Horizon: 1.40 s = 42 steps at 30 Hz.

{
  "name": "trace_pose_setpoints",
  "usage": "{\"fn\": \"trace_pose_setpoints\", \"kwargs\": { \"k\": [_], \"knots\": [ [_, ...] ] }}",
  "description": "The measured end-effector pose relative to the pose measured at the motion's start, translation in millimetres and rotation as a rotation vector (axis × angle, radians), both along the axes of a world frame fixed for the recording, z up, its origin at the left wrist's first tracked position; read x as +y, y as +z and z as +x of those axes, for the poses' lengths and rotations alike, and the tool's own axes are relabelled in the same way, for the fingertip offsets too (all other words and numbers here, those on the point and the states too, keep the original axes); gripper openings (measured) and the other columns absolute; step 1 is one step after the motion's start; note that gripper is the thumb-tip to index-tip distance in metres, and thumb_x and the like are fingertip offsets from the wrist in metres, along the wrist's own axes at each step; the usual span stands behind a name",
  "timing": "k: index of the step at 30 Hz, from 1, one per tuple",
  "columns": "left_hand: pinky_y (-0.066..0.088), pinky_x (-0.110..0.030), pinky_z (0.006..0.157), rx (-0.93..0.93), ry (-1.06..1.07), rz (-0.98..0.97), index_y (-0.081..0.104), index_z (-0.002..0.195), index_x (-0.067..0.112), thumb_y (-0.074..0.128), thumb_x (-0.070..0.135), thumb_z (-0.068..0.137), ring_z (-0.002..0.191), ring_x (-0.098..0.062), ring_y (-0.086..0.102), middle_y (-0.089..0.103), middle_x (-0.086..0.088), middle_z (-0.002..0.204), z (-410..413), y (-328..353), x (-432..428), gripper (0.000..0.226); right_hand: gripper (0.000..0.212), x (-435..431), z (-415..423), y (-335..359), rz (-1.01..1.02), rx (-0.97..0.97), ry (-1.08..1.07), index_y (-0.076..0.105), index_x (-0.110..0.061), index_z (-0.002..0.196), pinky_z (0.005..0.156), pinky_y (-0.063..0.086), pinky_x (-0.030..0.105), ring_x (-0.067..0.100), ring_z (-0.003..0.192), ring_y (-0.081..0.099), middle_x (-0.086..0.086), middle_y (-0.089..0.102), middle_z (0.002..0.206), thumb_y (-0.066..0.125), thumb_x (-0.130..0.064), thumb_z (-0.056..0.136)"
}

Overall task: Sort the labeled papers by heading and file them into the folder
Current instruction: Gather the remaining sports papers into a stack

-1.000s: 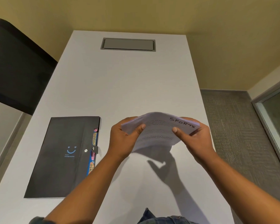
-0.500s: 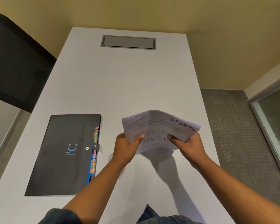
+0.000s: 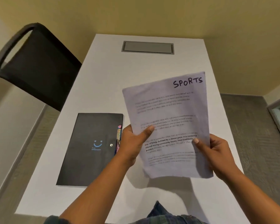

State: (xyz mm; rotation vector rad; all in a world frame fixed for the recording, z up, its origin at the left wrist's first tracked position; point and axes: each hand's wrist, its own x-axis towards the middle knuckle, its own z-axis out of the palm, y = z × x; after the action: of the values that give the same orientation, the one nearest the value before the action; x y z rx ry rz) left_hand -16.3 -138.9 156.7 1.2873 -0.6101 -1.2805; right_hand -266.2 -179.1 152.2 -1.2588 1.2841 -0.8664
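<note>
Left hand (image 3: 132, 143) and right hand (image 3: 217, 152) each pinched the papers (image 3: 166, 110) low down; top-heavy, sheets could flop and slide toward the folder (image 3: 87, 143)

Warm, even overhead light, soft shadow under papers (image 3: 168, 110) on counter (image 3: 136, 70), wide-angle bowing at edges, small print blurred.

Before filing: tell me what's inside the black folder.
Along the right edge of the black folder, colourful tab edges peek out; its closed cover hides everything else.
</note>
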Motion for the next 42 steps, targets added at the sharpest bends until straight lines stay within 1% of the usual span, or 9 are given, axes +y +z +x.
{"fn": "trace_pose_setpoints", "kwargs": {
  "k": [3,8,15,18,23,28,33,37,42],
  "knots": [
    [0.06,-0.038,0.082,0.033,-0.087,0.066,0.068,0.115,0.012,0.077,0.028,0.075,0.1,-0.025,0.073,0.076,-0.006,0.109,9.8,-7.8,11.0,0.043,0.013,8.7,18.7,2.8,0.008,-0.063,-0.067,0.074,-0.006,0.096,0.076,0.059,0.047,0.035,0.085,0.073,0.014,0.078,0.093,0.066,-0.015,0.09],
    [0.059,-0.026,0.073,-0.105,-0.058,0.064,0.072,0.107,0.018,0.076,0.017,0.084,0.092,-0.014,0.074,0.077,0.002,0.102,14.5,-27.6,25.8,0.023,0.015,19.6,42.6,2.2,0.004,-0.059,-0.028,0.075,-0.017,0.095,0.072,0.062,0.031,0.016,0.081,0.074,-0.001,0.079,0.092,0.067,-0.009,0.086],
    [0.052,-0.009,0.071,-0.247,-0.112,0.086,0.07,0.111,0.013,0.074,0.014,0.086,0.087,0.002,0.068,0.071,0.013,0.095,20.7,-61.7,32.2,0.025,0.03,32.2,62.4,-13.9,-0.03,0.21,-0.024,0.066,-0.038,0.087,0.071,0.056,0.029,0.001,0.078,0.069,-0.016,0.072,0.09,0.071,-0.009,0.088],
    [0.056,-0.015,0.073,-0.267,-0.164,0.125,0.069,0.114,0.011,0.074,0.016,0.087,0.089,-0.001,0.07,0.072,0.006,0.101,24.5,-77.4,34.7,0.028,0.021,38.6,64.9,-24.3,0.047,0.228,-0.039,0.069,-0.032,0.095,0.072,0.059,0.03,0.009,0.084,0.072,-0.013,0.074,0.093,0.073,-0.013,0.087],
    [0.061,-0.044,0.08,-0.183,-0.212,0.199,0.069,0.107,0.022,0.073,0.023,0.088,0.092,-0.019,0.073,0.076,-0.001,0.103,27.2,-85.8,37.4,0.019,0.014,48.9,64.5,-28.2,0.125,0.239,-0.057,0.07,-0.024,0.101,0.071,0.059,0.029,0.01,0.085,0.072,-0.012,0.075,0.096,0.071,-0.018,0.088],
    [0.059,-0.025,0.075,-0.124,-0.166,0.097,0.071,0.102,0.023,0.074,0.012,0.086,0.089,-0.011,0.074,0.077,0.008,0.094,27.8,-76.5,30.6,0.019,0.024,57.0,61.5,-21.1,0.068,0.193,-0.098,0.069,-0.031,0.099,0.064,0.057,0.015,-0.004,0.082,0.071,-0.023,0.072,0.091,0.068,-0.009,0.09],
    [0.055,-0.015,0.075,-0.223,-0.154,0.021,0.071,0.092,0.031,0.078,0.011,0.082,0.087,-0.004,0.072,0.076,0.015,0.087,22.8,-68.6,25.1,0.024,0.037,52.5,56.1,-19.5,-0.026,0.254,-0.088,0.063,-0.047,0.094,0.076,0.058,0.039,0.01,0.086,0.068,-0.017,0.071,0.095,0.067,-0.011,0.091],
    [0.055,-0.014,0.071,-0.274,-0.145,0.079,0.068,0.094,0.033,0.076,0.016,0.084,0.089,-0.01,0.069,0.072,0.012,0.092,18.0,-75.8,26.8,0.021,0.052,47.9,51.1,-24.5,-0.023,0.239,-0.013,0.061,-0.058,0.098,0.078,0.059,0.038,0.006,0.092,0.067,-0.02,0.072,0.097,0.068,-0.008,0.09],
    [0.055,-0.014,0.066,-0.277,-0.127,0.163,0.069,0.099,0.018,0.074,0.015,0.086,0.087,-0.013,0.069,0.072,0.006,0.092,6.8,-73.0,29.7,0.015,0.037,39.5,30.0,-34.1,0.055,0.223,0.035,0.063,-0.047,0.101,0.081,0.058,0.036,0.007,0.09,0.07,-0.016,0.073,0.101,0.067,-0.011,0.091]
  ]
}}
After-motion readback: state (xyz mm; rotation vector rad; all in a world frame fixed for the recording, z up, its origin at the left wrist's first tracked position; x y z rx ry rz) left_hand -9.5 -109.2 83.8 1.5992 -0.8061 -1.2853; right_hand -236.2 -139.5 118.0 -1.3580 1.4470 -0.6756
